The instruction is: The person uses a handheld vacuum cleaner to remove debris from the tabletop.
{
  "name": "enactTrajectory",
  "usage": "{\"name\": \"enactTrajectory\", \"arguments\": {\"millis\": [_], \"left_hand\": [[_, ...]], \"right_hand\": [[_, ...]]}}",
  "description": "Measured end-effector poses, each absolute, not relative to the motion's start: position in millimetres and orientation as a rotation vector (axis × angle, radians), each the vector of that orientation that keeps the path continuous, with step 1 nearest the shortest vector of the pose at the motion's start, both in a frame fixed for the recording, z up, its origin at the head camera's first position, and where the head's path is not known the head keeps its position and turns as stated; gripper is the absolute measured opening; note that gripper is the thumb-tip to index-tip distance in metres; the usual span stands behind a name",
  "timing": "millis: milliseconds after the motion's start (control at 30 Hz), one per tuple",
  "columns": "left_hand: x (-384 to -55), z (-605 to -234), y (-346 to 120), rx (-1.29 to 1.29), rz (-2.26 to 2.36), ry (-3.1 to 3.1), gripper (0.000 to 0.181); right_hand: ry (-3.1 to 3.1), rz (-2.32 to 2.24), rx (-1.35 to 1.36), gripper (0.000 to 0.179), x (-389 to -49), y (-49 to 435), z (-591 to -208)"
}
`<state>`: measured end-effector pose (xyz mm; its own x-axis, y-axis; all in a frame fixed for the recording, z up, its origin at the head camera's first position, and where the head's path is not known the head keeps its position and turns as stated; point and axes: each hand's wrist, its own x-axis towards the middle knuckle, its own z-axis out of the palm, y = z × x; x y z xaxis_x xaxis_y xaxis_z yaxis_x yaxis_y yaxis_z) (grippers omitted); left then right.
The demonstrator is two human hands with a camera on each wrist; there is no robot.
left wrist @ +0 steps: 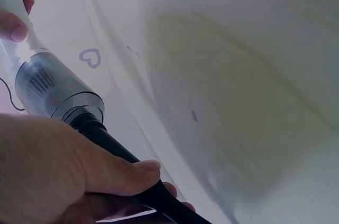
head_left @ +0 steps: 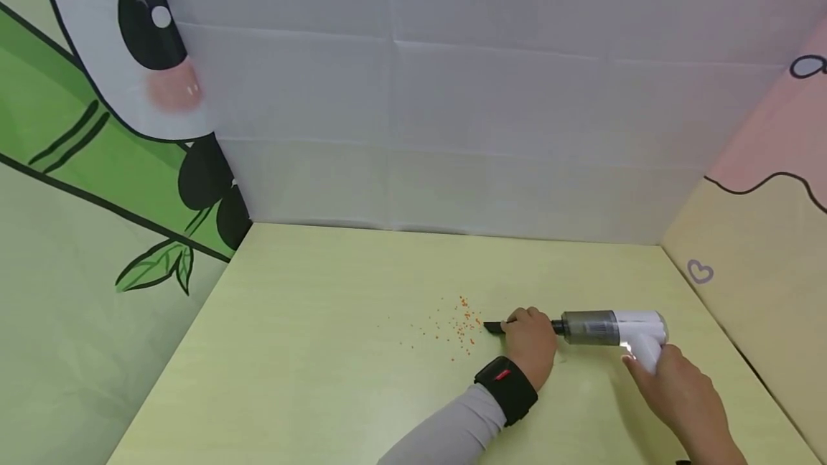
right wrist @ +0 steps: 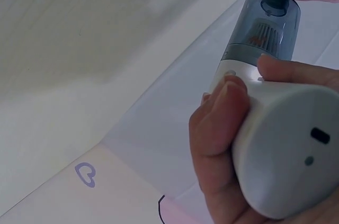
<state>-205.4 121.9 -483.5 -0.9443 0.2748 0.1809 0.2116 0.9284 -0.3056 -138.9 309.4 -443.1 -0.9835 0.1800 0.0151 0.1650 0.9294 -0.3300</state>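
"Table [head_left: 291,350] — smooth, pale yellow. And over its right side?"
"A handheld vacuum [head_left: 636,323], pistol-shaped, glossy white plastic with a smoky see-through cylinder [head_left: 591,327]."
"The hands?"
"The right hand [head_left: 688,390] is wrapped round the white handle [head_left: 645,351]; the left hand [head_left: 531,344] grips the slim black nozzle [left wrist: 114,147]."
"And smallest?"
"Orange crumbs [head_left: 466,325] — irregular specks, loosely scattered just beside the nozzle's tip [head_left: 492,327]."

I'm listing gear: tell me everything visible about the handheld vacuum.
The handheld vacuum has a white body, a clear grey, plastic-looking canister with a ribbed filter and orange bits inside, and a black nozzle. A dark slot marks its rear. It points left, nozzle tip beside orange crumbs on the table. The left hand grips the nozzle, the right hand the handle. Whether it's running can't be told.
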Motion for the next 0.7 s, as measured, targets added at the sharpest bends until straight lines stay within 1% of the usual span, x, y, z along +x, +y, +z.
{"name": "enactTrajectory", "arguments": {"millis": [233, 700], "left_hand": [[-210.5, -482.8, 121.4, -0.365, 0.406, -2.895, 0.028], [-213.7, -486.3, 115.0, -0.387, 0.387, -2.888, 0.027]], "right_hand": [[-3.038, 0.504, -0.253, 0.062, -143.4, 308.9, -445.5], [-3.007, 0.496, -0.245, 0.061, -140.0, 298.8, -446.8]]}}
